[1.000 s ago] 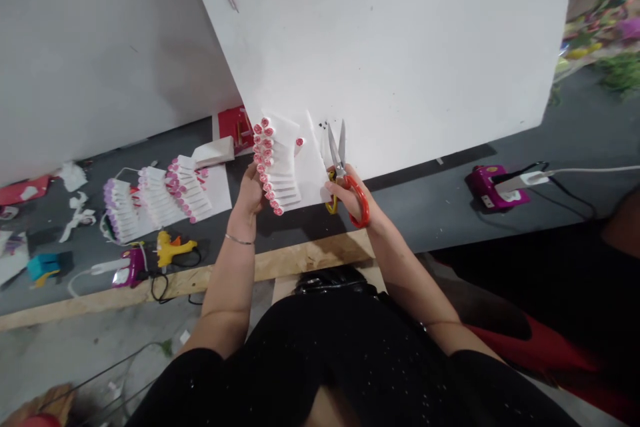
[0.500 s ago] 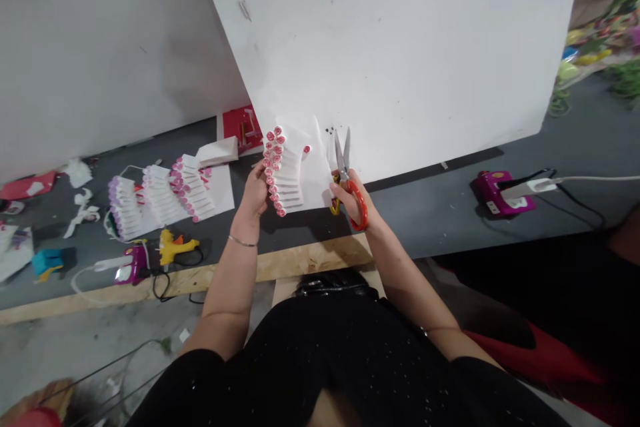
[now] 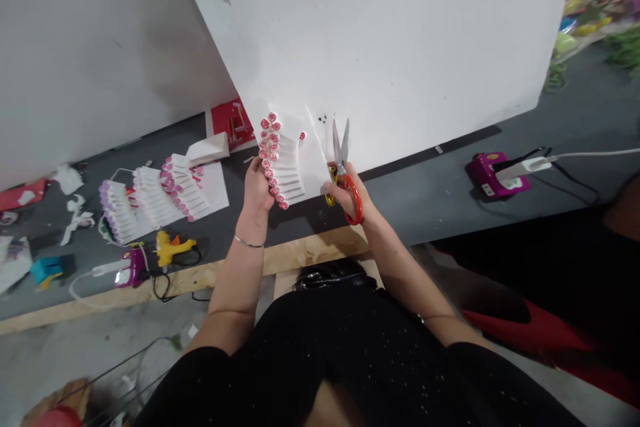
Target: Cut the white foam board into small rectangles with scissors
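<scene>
My left hand [image 3: 258, 188] is closed on the left edge of a white paper sheet [image 3: 315, 163], its fingertips hidden underneath. On that sheet lies a fanned row of white strips with red-and-white round tips [image 3: 274, 155], and one loose red tip [image 3: 303, 136] sits to their right. My right hand [image 3: 346, 192] grips scissors [image 3: 342, 147] with an orange-red handle, blades parted and pointing away from me. A yellow loop [image 3: 331, 195] shows by the right fingers; whether it belongs to the same scissors I cannot tell. The right fingers are at the sheet's right edge.
A large white board [image 3: 390, 47] covers the back of the grey table [image 3: 410, 207]. At left lie more fanned strips [image 3: 153, 193], a yellow glue gun [image 3: 173, 248] and a purple power socket [image 3: 131, 268]. Another purple socket [image 3: 495, 177] with cables stands right, beside a person in dark clothing [image 3: 565, 273].
My left hand has moved slightly right with the sheet, which has turned a little. The scissors stay open in my right hand. The whole view has shifted slightly.
</scene>
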`<state>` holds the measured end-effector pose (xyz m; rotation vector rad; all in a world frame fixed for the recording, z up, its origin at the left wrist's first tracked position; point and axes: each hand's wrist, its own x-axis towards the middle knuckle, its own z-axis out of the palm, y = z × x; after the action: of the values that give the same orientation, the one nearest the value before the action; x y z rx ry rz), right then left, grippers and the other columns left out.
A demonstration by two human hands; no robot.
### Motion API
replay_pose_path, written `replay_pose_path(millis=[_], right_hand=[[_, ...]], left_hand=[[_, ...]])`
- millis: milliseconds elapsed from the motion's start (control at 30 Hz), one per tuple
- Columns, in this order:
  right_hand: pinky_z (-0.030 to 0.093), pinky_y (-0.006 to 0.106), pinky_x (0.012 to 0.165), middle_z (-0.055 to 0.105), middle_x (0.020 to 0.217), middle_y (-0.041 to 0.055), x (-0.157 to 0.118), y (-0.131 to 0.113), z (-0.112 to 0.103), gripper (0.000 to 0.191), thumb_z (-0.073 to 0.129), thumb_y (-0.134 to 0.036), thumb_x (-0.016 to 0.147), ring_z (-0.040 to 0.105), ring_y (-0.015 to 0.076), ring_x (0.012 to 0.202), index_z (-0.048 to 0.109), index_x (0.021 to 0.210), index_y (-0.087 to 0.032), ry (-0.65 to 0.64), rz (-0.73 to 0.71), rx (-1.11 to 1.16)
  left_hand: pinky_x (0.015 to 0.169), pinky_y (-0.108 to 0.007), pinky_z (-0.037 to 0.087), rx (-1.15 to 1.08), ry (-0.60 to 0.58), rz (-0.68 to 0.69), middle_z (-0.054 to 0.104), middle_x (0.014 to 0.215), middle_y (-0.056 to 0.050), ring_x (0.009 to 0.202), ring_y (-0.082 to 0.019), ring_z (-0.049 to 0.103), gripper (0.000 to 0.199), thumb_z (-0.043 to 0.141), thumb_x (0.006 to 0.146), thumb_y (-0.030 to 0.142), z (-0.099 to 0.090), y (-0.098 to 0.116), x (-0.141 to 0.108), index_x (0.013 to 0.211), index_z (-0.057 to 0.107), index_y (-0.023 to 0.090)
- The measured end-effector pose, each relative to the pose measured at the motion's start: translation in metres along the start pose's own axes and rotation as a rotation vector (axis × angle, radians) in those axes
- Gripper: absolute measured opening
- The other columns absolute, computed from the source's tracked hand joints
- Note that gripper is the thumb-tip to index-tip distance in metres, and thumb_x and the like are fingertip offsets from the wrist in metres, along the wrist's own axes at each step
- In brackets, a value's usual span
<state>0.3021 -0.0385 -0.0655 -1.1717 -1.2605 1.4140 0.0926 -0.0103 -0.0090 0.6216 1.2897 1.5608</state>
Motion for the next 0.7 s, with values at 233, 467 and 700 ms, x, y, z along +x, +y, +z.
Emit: replay_pose_path(millis=[233,467,700], right_hand=[[0.061,0.033,0.068,0.069,0.083,-0.0033,-0.045,0.006,-0.013,0.041,0.083,-0.049,0.084,0.072,0.0164,0.071,0.064,0.114,-0.028,0.066,0.060,0.201],[0.065,0.034,0.073,0.071,0.090,-0.0045,-0.082,0.021,0.001,0.033,0.076,-0.040,0.093,0.074,0.0152,0.074,0.055,0.118,-0.035,0.406,-0.118,0.321],[0.065,0.034,0.084,0.064,0.099,-0.0023,-0.034,0.022,0.021,0.048,0.078,-0.044,0.088,0.072,0.0161,0.090,0.045,0.121,-0.034,0.608,-0.214,0.276]], left_hand=[[0.089,-0.036,0.065,-0.062,0.007,0.090,0.073,0.068,0.003,0.080,-0.020,0.078,0.017,0.083,0.072,0.018,0.003,0.001,0.011,0.074,0.068,0.024],[0.086,-0.037,0.064,-0.072,-0.013,0.064,0.072,0.068,0.001,0.084,-0.023,0.078,0.029,0.089,0.066,0.017,0.010,-0.010,0.010,0.062,0.061,0.024],[0.081,-0.032,0.062,-0.143,0.048,0.049,0.072,0.066,0.004,0.074,-0.018,0.074,0.023,0.090,0.072,0.014,0.030,-0.012,-0.015,0.067,0.070,0.024]])
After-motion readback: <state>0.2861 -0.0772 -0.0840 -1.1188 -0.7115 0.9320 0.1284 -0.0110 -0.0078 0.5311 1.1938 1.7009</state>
